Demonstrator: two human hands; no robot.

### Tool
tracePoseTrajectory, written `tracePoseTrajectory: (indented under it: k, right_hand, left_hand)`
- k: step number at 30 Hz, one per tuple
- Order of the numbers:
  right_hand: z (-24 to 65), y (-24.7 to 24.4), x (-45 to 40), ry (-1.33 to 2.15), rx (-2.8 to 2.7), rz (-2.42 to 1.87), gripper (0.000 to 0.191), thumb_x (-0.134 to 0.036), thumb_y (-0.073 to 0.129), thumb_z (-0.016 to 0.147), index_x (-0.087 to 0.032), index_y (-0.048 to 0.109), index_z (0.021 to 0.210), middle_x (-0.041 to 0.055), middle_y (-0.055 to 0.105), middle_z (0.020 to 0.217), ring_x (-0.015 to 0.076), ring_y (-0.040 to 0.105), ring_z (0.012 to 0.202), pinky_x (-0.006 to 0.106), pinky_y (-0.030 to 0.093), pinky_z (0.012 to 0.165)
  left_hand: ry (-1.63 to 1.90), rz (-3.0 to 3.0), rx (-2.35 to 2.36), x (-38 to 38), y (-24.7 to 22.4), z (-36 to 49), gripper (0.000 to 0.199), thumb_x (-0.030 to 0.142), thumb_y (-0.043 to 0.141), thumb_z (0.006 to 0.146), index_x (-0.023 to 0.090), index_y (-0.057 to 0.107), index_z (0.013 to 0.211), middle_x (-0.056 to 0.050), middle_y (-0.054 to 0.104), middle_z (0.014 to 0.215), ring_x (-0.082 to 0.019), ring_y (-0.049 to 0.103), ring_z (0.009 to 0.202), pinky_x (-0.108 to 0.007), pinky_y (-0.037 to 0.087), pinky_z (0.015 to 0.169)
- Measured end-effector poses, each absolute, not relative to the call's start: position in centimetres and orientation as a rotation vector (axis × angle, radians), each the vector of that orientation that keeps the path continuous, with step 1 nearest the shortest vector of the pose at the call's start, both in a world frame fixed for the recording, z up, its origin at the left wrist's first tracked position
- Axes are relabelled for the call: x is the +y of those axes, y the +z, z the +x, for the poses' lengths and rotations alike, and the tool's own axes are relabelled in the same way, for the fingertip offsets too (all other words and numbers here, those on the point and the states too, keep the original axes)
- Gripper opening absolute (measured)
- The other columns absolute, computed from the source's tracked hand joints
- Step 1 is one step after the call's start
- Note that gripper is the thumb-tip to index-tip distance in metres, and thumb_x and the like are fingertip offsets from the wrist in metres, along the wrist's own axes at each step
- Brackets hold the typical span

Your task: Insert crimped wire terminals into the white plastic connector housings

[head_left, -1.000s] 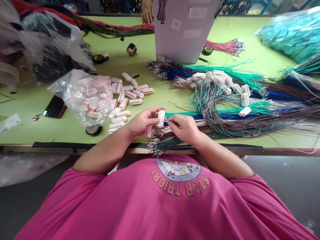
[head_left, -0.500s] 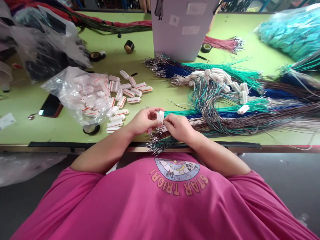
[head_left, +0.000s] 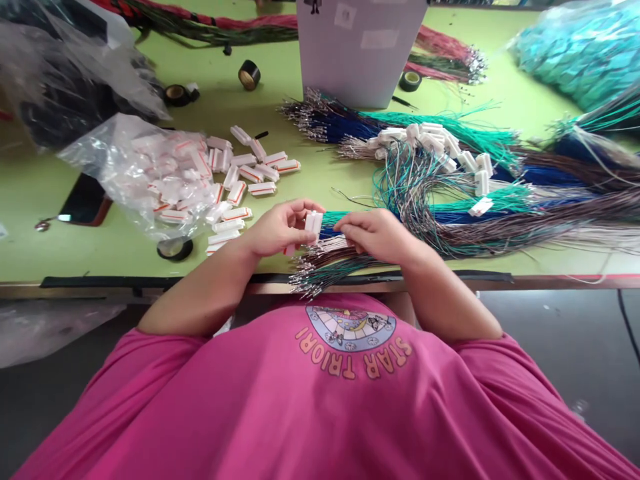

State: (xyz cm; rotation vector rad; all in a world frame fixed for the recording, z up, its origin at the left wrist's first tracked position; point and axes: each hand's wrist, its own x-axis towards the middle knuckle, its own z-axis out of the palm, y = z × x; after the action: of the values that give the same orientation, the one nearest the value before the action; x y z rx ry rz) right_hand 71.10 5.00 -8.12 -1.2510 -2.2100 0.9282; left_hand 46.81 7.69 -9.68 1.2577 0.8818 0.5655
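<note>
A white plastic connector housing (head_left: 313, 225) is pinched between the thumb and fingers of my left hand (head_left: 277, 229). To its right, a small gap away, my right hand (head_left: 375, 233) is closed in a pinch; whatever its fingertips hold is too small to make out. Both hands are over a bundle of green, blue, white and brown wires (head_left: 330, 245), whose metal-tipped ends fan out at the table's front edge. More white housings with orange strips (head_left: 263, 189) lie loose to the left, beside a clear plastic bag (head_left: 125, 157) of them.
Wired white connectors (head_left: 435, 150) rest on the long wire bundles at right. A grey box (head_left: 350, 57) stands at the back. Around are black tape rolls (head_left: 175, 249), a phone (head_left: 85, 199), a bag of turquoise parts (head_left: 585, 57) and red wires (head_left: 445, 57).
My right hand has moved right, away from the housing, and its fingers have spread a little from their tight curl. My left hand keeps its hold. The whole view has shifted slightly.
</note>
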Motion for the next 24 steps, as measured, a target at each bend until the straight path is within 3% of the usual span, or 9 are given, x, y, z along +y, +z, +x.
tracePoseTrajectory:
  k: [4, 10, 15, 20, 24]
  right_hand:
    - [73.9, -7.8, 4.8, 0.667, -2.527, -1.245, 0.022, -0.023, 0.057, 0.091, -0.019, 0.078, 0.088, 0.0061, 0.074, 0.089, 0.0171, 0.062, 0.083, 0.029, 0.04, 0.074]
    - [73.0, -9.2, 3.5, 0.454, -2.871, -1.348, 0.023, -0.023, 0.054, 0.095, -0.016, 0.075, 0.087, 0.0094, 0.069, 0.092, 0.0187, 0.057, 0.082, 0.031, 0.029, 0.067]
    - [72.6, -9.5, 3.4, 0.484, -2.864, -1.334, 0.02, -0.021, 0.055, 0.093, -0.016, 0.074, 0.088, 0.009, 0.069, 0.094, 0.0175, 0.055, 0.078, 0.031, 0.025, 0.064]
    - [73.2, -9.8, 3.6, 0.646, -2.647, -1.265, 0.018, -0.017, 0.055, 0.086, -0.017, 0.073, 0.082, 0.0066, 0.07, 0.087, 0.0162, 0.057, 0.077, 0.028, 0.033, 0.068]
    - [73.8, -9.1, 3.8, 0.903, -2.506, -1.366, 0.02, -0.017, 0.055, 0.084, -0.019, 0.075, 0.089, 0.0017, 0.072, 0.078, 0.0144, 0.057, 0.068, 0.026, 0.036, 0.066]
  left_hand:
    - [0.488, 1.324, 0.914, 7.7, -8.9, 46.3, 0.053, 0.015, 0.083, 0.067, 0.018, 0.064, 0.116, 0.001, 0.064, 0.074, -0.008, 0.06, 0.054, -0.014, 0.039, 0.039]
    - [0.421, 1.317, 0.927, 7.6, -9.5, 46.4, 0.057, 0.014, 0.078, 0.072, 0.019, 0.062, 0.126, 0.001, 0.065, 0.078, -0.006, 0.053, 0.043, -0.016, 0.039, 0.033]
    - [0.41, 1.324, 0.916, 7.6, -9.6, 46.3, 0.056, 0.014, 0.077, 0.073, 0.018, 0.062, 0.127, 0.0, 0.066, 0.08, -0.006, 0.054, 0.045, -0.015, 0.04, 0.034]
    - [0.401, 1.32, 0.901, 7.6, -9.1, 46.4, 0.055, 0.015, 0.078, 0.072, 0.017, 0.063, 0.125, -0.002, 0.067, 0.079, -0.009, 0.059, 0.051, -0.013, 0.04, 0.034]
    - [0.385, 1.301, 0.884, 7.6, -9.0, 46.2, 0.055, 0.016, 0.079, 0.072, 0.016, 0.063, 0.125, -0.002, 0.067, 0.078, -0.01, 0.061, 0.053, -0.013, 0.04, 0.034]
